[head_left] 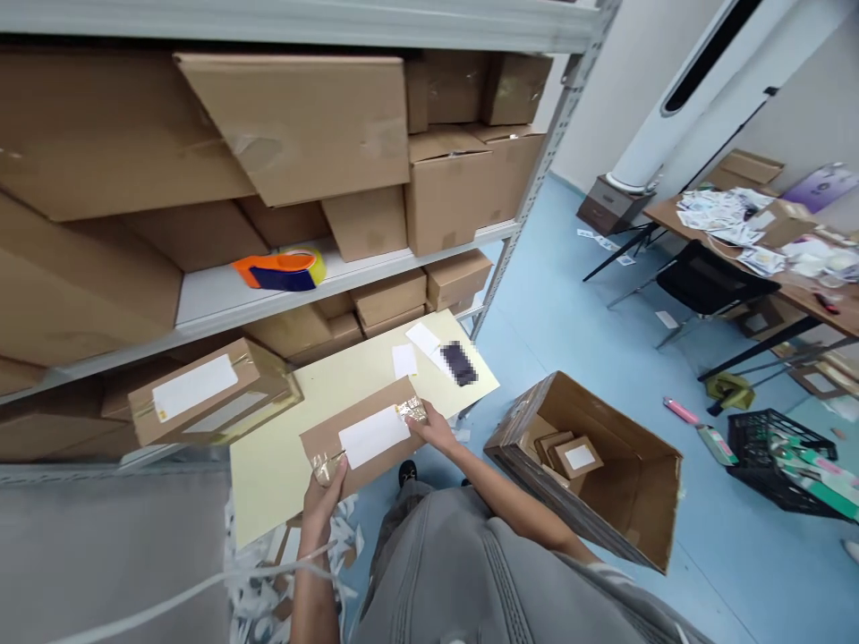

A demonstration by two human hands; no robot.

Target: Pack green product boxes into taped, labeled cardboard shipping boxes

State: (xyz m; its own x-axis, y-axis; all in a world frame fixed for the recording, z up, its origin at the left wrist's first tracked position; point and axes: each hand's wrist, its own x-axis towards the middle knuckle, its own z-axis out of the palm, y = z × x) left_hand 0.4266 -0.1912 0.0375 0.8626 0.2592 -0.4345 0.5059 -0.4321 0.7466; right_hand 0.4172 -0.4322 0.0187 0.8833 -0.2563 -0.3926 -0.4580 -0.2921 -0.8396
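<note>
A flat brown cardboard box (382, 407) is held between my two hands over the pale yellow tabletop (268, 483). A white label covers the middle of its upper face, and shiny tape wraps both ends. My left hand (325, 496) grips the near left end, thumb on top. At the far right end my right hand (433, 427) closes on the taped edge. To the left, another taped box (211, 394) with white labels rests on the table. Two white slips (403, 360) and a pixelated dark object (459, 362) lie near the table's right end.
Metal shelving (362, 271) full of cartons rises ahead, with an orange and blue tape dispenser (282, 269) on one level. A large open carton (624, 465) holding small boxes stands on the floor to my right. Crumpled scraps lie below the table; a white cord crosses lower left.
</note>
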